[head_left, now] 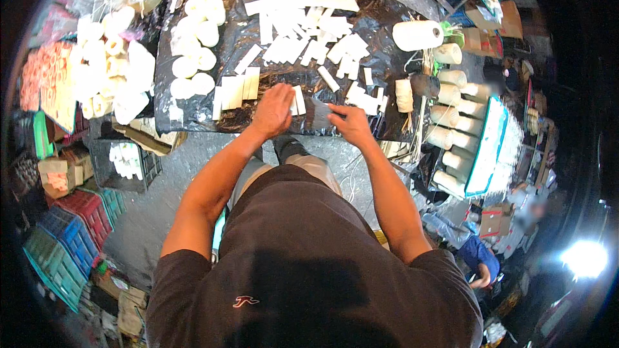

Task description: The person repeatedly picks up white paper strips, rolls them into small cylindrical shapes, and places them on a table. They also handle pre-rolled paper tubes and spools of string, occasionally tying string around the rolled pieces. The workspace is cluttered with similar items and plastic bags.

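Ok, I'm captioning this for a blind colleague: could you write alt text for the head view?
A person's left hand is at pale strips on a black-covered table while the right hand holds what looks like a flat blade. Loose pale pieces lie beyond, with white rolls to the left and a white spool to the right.

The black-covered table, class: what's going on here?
A person in a dark shirt stands at the black-covered table. Their left hand is on or just over narrow cream strips, while the right hand holds what looks like a flat grey blade beside them. To the left, cream slabs lie side by side; beyond the hands is a loose heap of cream pieces. A large white spool lies on its side towards the table's right end.
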A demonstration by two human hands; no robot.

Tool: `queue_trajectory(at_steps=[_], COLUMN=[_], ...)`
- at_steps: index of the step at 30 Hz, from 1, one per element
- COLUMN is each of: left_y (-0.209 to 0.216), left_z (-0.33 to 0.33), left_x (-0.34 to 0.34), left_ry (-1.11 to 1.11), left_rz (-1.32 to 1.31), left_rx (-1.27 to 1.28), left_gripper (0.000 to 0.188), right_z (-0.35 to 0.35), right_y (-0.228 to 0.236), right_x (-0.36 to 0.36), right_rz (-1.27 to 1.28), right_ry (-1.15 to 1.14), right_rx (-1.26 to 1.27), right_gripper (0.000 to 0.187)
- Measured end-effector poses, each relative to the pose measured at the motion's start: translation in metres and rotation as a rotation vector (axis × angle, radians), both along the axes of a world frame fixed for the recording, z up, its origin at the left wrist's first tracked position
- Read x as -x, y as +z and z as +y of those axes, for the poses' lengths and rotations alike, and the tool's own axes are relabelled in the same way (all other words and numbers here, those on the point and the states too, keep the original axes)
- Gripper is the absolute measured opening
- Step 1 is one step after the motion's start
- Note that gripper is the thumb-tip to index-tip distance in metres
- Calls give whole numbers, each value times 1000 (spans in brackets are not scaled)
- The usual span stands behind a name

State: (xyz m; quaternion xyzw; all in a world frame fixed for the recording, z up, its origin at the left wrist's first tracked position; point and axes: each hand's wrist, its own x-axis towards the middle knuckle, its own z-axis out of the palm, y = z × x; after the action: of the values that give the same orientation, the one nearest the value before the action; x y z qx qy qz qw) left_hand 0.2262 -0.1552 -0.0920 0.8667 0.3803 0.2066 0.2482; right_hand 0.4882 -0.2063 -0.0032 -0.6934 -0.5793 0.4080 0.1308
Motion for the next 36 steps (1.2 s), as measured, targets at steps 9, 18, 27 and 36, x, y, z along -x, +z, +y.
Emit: queue_trajectory(at_steps=[9, 18, 27, 36], left_y=[-18, 9, 9, -14], left_z=[8, -1, 0, 9], left_x=[14, -91, -84, -57], left_ry=[-411, -418, -86, -83], left_rz=[381, 298, 505, 358], left_rx=[-181, -127, 236, 469], left_gripper=[36, 61, 68, 84], right_z=[-66, -72, -93, -48], right_y=[13, -6, -17, -27], right_x=[-65, -69, -41, 4], right_rz=[-271, -241, -69, -62], right_ry=[-188, -232, -220, -191], right_rx=[-17, -23, 27, -23], right_gripper=[41, 39, 43, 41])
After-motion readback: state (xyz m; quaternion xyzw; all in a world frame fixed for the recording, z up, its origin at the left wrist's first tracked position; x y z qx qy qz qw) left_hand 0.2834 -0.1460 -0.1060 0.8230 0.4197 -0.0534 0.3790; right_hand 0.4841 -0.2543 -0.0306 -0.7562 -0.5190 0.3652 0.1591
